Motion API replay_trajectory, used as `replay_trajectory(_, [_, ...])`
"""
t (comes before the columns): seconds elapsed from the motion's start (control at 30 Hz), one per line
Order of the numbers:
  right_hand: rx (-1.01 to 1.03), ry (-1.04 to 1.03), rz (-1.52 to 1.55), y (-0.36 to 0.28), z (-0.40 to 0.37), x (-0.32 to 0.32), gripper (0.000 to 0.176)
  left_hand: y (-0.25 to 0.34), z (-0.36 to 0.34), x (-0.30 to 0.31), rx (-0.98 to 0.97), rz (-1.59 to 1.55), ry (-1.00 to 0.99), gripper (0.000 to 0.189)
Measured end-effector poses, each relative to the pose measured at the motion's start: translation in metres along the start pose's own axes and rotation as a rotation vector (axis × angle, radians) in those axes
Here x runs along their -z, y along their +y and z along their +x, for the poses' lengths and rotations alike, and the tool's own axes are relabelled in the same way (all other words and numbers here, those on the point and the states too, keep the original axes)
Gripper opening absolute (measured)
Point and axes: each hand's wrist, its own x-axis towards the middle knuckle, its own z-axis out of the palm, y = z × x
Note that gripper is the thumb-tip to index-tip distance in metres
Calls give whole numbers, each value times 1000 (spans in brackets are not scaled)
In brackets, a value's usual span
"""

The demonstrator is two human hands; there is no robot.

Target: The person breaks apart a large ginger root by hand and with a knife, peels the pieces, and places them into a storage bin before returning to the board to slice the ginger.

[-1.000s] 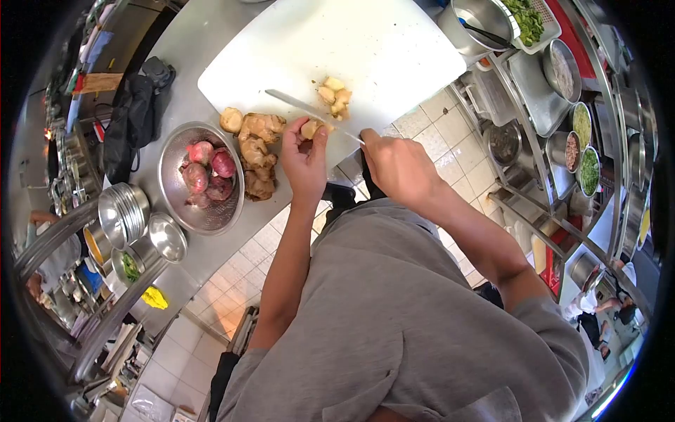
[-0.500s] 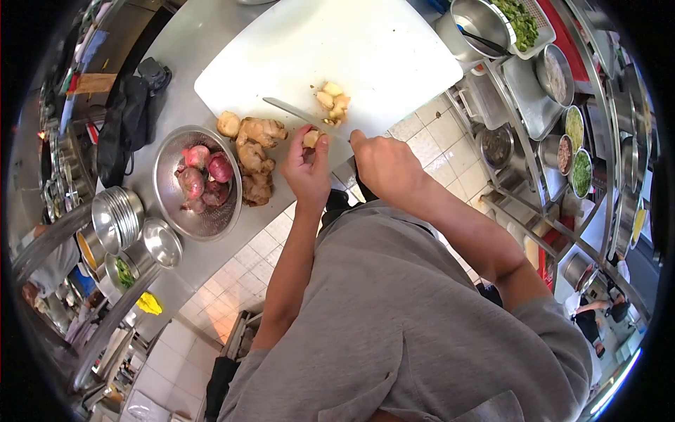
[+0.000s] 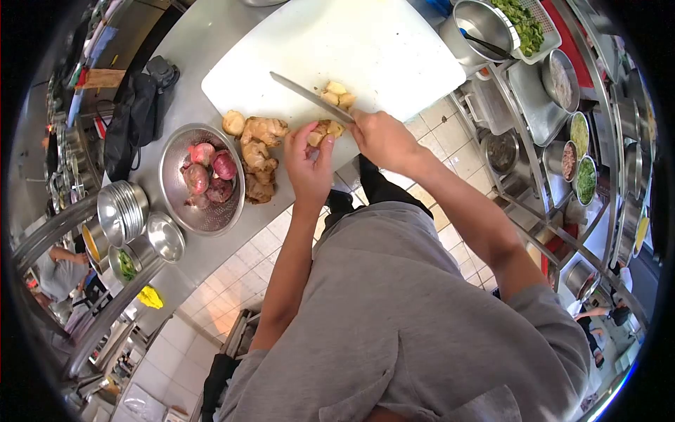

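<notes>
My left hand grips a piece of ginger between thumb and fingers, at the near edge of the white cutting board. A knife is in my right hand, its long blade pointing up and left over the board just beyond the ginger piece. Cut ginger pieces lie on the board behind the blade. Large unpeeled ginger roots rest left of my left hand, partly on the board's corner. My fingers hide most of the knife's handle.
A perforated metal colander with several red onions stands at the left. Further left are stacked metal bowls and a black bag. At the upper right stand a metal pot and a basket of chopped greens.
The ginger piece in my left hand has turned, showing more of its length. My right hand and the knife have shifted slightly right and the blade is more steeply angled.
</notes>
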Motion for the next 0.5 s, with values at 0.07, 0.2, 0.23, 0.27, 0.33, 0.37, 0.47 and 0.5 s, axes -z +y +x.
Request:
replay_trajectory(0.07, [-13, -14, -75, -14, -16, 11, 22, 0, 2, 1, 10, 12, -13, 34])
replay_trajectory(0.2, [-29, -56, -126, -19, -32, 19, 21, -20, 0, -5, 77, -190, 24, 32])
replay_trajectory(0.23, [-29, -68, -146, -18, -33, 20, 21, -22, 0, -5, 82, -199, 22, 32])
replay_trajectory(0.27, [-18, -71, -144, -18, -32, 19, 21, -24, 0, -5, 89, -207, 22, 32])
replay_trajectory(0.33, [9, -79, -141, -15, -26, 18, 22, -24, 1, -3, 92, -172, 12, 31])
replay_trajectory(0.37, [7, -73, -148, -12, -19, 11, 23, -25, 1, -3, 94, -154, 8, 31])
replay_trajectory(0.47, [4, -63, -126, 3, 6, -7, 25, -15, 1, 0, 89, -140, -20, 34])
replay_trajectory(0.5, [16, -62, -95, 7, 15, -6, 26, -15, 5, -1, 30, -116, 7, 35])
